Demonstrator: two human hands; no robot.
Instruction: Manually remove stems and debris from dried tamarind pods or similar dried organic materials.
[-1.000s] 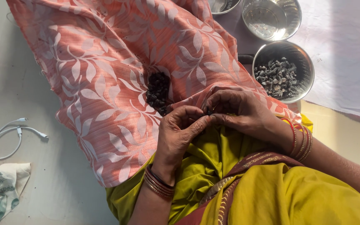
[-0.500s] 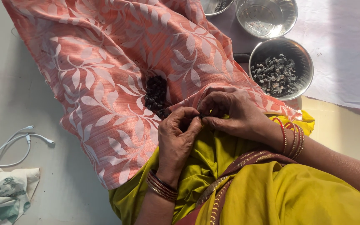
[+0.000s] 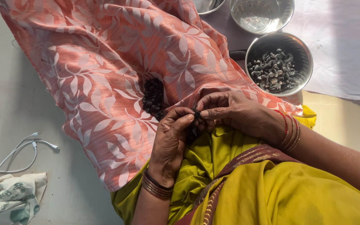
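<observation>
Head view: our left hand and right hand meet over the lap, thumb and fingertips of both pinched together on one small dark pod, held just above the yellow cloth. A pile of the same dark pods sits in a fold of the pink leaf-print cloth, just left of our hands. Behind the right hand, a steel bowl holds more dark bits, an empty bowl sits beyond it, and a white cable lies on the floor at left.
</observation>
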